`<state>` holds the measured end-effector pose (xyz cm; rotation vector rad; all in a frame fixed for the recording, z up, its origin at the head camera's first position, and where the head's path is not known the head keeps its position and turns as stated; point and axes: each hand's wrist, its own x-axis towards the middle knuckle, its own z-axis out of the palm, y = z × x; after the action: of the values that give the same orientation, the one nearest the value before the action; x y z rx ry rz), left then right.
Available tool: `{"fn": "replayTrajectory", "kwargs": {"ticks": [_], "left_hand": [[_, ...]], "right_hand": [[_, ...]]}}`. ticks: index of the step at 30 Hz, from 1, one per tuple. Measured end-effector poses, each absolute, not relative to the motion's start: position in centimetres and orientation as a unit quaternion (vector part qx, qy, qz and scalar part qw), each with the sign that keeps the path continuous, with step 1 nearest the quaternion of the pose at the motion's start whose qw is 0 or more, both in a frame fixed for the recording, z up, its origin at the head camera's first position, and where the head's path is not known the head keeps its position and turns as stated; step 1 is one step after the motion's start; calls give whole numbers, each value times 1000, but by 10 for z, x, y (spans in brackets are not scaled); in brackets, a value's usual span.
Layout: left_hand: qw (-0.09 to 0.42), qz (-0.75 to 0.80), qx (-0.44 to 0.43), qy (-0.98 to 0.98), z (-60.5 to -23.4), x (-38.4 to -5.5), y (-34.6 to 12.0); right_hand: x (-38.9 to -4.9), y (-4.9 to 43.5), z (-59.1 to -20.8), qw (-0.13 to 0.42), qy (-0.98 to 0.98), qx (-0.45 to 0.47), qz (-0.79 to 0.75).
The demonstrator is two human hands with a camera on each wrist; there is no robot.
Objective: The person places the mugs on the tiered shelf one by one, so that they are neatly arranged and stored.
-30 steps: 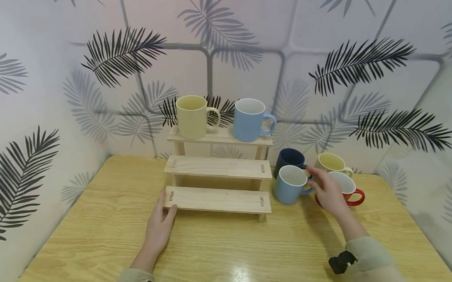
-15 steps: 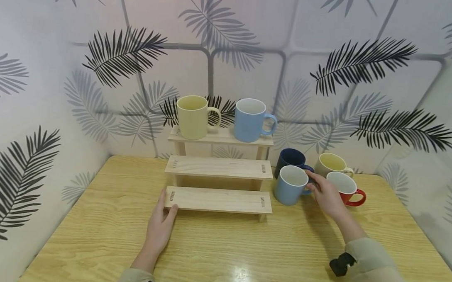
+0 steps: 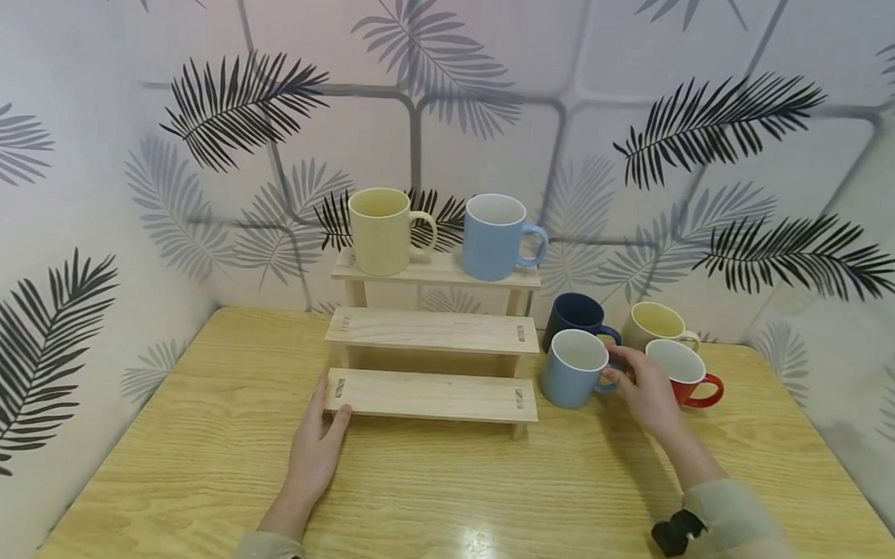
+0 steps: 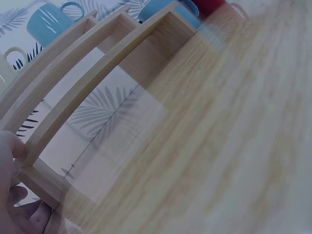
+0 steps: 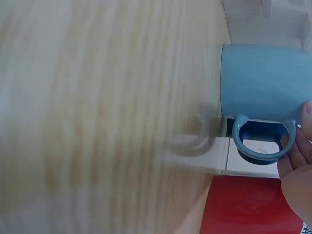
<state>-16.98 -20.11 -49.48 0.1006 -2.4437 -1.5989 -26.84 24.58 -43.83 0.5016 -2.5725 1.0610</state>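
Observation:
A three-tier wooden shelf rack [image 3: 434, 332] stands near the back wall. My left hand [image 3: 317, 448] grips the left end of its lowest step, thumb at the front edge; the left wrist view shows the fingers [image 4: 18, 195] around that end. To the right of the rack, a light blue mug [image 3: 568, 381] stands on the table. My right hand [image 3: 649, 395] pinches its handle [image 5: 263, 157], with the thumb [image 5: 307, 119] against it close to the mug's body and the fingers behind. A dark blue mug [image 3: 574, 313] stands right behind the light blue one.
On the top step sit a yellow mug [image 3: 378, 240] and another light blue mug [image 3: 489, 244]. A red mug with a white inside [image 3: 682, 376] is close to my right hand, and a second yellow mug [image 3: 653, 321] stands behind it. Leaf-patterned wall [image 3: 485, 50] borders the table [image 3: 425, 493].
My right fingers have closed in on the light blue mug's handle, and that mug has shifted very slightly toward me. The left hand has stayed on the rack.

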Motion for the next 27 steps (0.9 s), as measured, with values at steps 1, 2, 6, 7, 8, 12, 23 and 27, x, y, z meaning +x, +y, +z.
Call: {"fn": "replayTrajectory", "kwargs": {"ticks": [1, 2, 6, 7, 8, 12, 23, 27], "left_hand": [[109, -544, 35, -831, -495, -170, -201], [110, -545, 35, -831, -495, -170, -201], [108, -547, 33, -829, -495, -170, -201], [107, -547, 33, -829, -495, -170, -201], [106, -547, 33, -830, -495, -170, -201], [105, -544, 33, -832, -495, -170, -202], [99, -547, 33, -831, -495, -171, -202], [98, -545, 35, -832, -495, -171, -202]], "right_hand": [[-267, 245, -439, 163, -899, 169, 369], [-266, 244, -440, 170, -898, 164, 370], [-261, 240, -443, 202, -894, 140, 375], [-260, 239, -444, 206, -893, 131, 378], [-258, 237, -444, 208, -891, 122, 384], [-251, 232, -447, 208, -888, 80, 402], [-246, 227, -453, 220, -881, 18, 419], [-246, 227, -455, 209, -885, 3, 416]]}}
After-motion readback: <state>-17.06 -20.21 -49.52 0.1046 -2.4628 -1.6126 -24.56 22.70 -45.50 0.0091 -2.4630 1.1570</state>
